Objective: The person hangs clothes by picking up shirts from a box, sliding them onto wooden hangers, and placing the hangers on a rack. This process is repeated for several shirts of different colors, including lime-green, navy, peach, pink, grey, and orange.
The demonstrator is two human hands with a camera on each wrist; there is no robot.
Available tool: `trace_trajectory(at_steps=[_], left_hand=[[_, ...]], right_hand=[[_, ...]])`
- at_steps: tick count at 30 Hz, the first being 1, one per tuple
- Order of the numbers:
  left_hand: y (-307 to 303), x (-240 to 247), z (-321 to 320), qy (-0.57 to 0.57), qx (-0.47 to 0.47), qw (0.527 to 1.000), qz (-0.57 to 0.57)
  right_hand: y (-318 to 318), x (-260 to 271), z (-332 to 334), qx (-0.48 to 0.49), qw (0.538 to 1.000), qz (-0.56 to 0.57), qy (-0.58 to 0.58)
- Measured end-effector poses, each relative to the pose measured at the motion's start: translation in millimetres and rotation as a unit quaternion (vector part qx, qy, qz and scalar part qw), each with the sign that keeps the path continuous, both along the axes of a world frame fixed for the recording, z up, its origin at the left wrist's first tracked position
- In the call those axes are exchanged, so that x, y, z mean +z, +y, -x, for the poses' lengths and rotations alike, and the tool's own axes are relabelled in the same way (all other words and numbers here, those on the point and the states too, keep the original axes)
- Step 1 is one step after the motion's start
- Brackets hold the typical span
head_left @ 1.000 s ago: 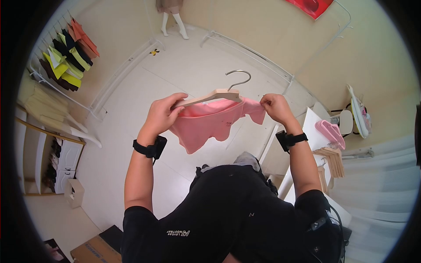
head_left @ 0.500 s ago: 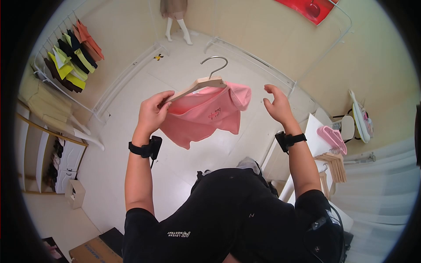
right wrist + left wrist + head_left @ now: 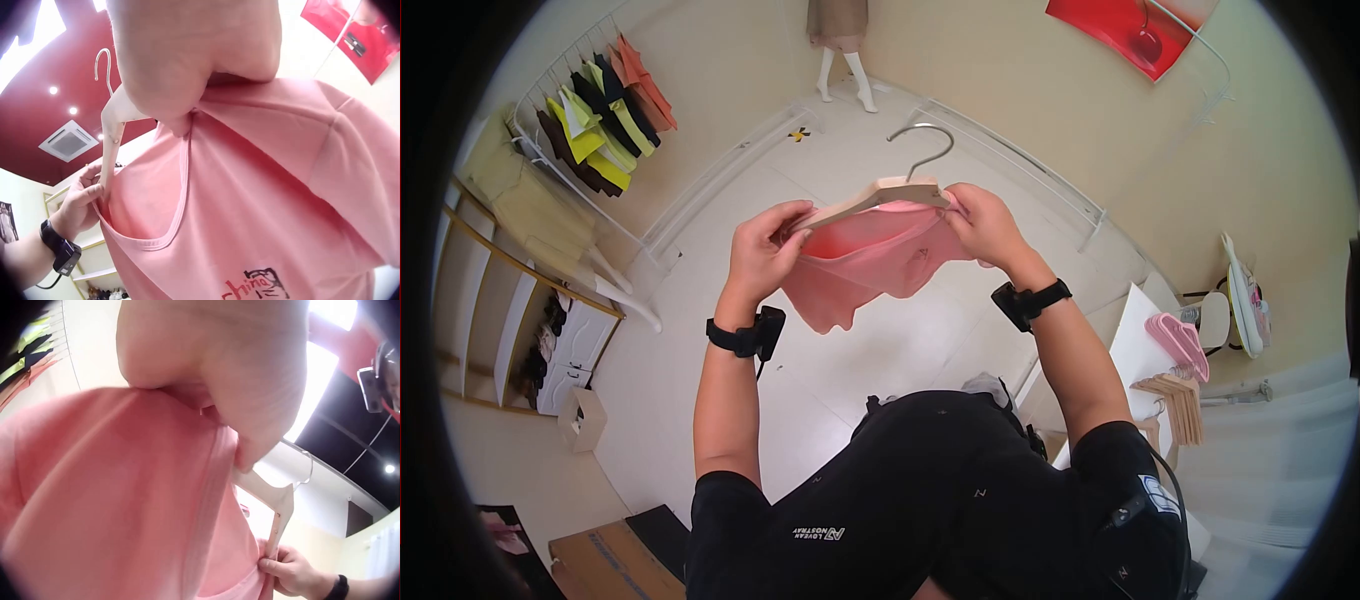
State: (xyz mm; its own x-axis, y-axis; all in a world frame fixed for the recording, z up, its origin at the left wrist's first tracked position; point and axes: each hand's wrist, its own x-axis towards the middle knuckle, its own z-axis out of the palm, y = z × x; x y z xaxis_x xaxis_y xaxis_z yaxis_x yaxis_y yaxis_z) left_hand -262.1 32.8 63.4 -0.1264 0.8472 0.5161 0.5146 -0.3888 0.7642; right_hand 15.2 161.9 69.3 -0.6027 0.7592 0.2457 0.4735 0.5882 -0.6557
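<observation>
A: Grip?
B: My left hand (image 3: 765, 255) and right hand (image 3: 995, 235) pinch the shirt (image 3: 870, 272) neckline, fingertips closed, at the hanger (image 3: 870, 195) ends. Shirt's between them.
A: Handling?
B: Should be light, limp; hanger's stiff. I'd hold both together at the shoulders.

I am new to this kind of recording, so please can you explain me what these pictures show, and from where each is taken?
There is no robot here: a person works with two bare hands. The wide picture comes from a camera on the head, looking down. The two close ones come from the black devices strapped on the left wrist and right wrist.

The left hand holds one end of a wooden hanger with the shirt's neckline; the right hand pinches the pink shirt near the other end.

At the right, pink hangers lie on a white table, with more wooden hangers nearby.
</observation>
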Motion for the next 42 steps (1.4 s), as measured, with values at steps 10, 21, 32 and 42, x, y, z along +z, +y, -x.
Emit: trace_trajectory(at_steps=[10,21,32,42], left_hand=[[-28,11,36,0.022,-0.034,0.982,0.183],[-30,23,54,-0.166,-0.258,0.921,0.239],[-2,-12,-68,-0.017,-0.471,0.786,0.401],[14,-8,-69,-0.221,-0.409,0.818,0.339]], right_hand=[[2,4,-13,-0.005,0.998,-0.033,0.057],[-30,43,-52,0.074,0.976,-0.204,0.018],[-53,29,-59,0.152,0.987,-0.048,0.011],[-52,0,-78,0.123,0.991,0.037,0.036]])
